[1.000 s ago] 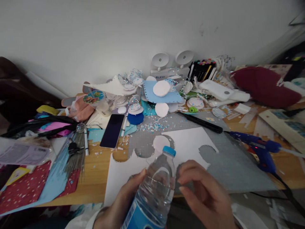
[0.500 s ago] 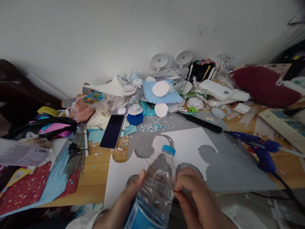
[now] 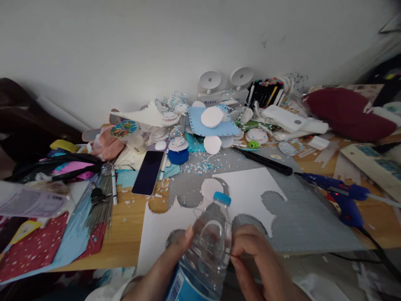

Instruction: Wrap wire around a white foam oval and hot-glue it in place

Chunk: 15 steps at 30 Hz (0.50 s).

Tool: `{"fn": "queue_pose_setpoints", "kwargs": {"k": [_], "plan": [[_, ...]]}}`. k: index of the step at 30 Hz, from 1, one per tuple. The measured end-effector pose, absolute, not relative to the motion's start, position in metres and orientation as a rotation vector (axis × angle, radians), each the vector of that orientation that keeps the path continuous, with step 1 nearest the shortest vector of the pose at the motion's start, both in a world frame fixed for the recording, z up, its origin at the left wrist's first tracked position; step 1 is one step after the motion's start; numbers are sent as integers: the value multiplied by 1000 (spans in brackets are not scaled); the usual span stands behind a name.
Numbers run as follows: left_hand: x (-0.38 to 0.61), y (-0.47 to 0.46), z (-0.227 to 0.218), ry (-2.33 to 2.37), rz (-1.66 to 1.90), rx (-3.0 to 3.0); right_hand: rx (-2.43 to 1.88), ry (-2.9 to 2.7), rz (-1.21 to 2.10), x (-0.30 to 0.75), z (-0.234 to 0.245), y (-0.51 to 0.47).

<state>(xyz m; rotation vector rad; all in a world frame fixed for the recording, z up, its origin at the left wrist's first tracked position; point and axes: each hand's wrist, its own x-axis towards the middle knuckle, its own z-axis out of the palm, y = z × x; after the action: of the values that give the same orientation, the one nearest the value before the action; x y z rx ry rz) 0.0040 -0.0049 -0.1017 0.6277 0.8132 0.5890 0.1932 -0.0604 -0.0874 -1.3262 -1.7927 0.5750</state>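
My left hand (image 3: 169, 259) is wrapped round a clear plastic water bottle (image 3: 209, 238) with a blue cap (image 3: 222, 197) and a blue label. The bottle leans away from me over the table's front edge. At its right side, my right hand (image 3: 257, 255) pinches the end of a thin wire (image 3: 228, 252). This wire runs around the bottle's upper part, and a loop of it sticks out near the left thumb. Behind the bottle lie white sheets (image 3: 247, 188) with round cutouts, and a white paper disc (image 3: 210, 188).
A glue gun (image 3: 338, 192) with its red light lit lies right on a grey cutting mat (image 3: 310, 221). Beyond the sheets are a black cutter-like tool (image 3: 266, 161) and blue-white crumbs. A phone (image 3: 148, 172), thin wires (image 3: 103, 200) and coloured papers lie left.
Almost nothing has moved. The bottle and both hands have shifted very slightly, the grip on bottle and wire staying the same.
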Motion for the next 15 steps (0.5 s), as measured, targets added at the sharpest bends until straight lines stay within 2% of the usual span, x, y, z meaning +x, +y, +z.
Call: {"fn": "queue_pose_setpoints", "kwargs": {"k": [3,7,10,15], "plan": [[6,-10,-90,842,541,710,-1149,-1766,581,203,-85,-52],[4,-23,-67,1019,474,965,-1138,-1719,531,217,-74,-43],[3,-29,-59,1207,360,1125,-1170,-1972,491,220,-61,-39],[7,-29,-59,1245,297,1531,-1229,-2233,408,212,-55,-35]]}}
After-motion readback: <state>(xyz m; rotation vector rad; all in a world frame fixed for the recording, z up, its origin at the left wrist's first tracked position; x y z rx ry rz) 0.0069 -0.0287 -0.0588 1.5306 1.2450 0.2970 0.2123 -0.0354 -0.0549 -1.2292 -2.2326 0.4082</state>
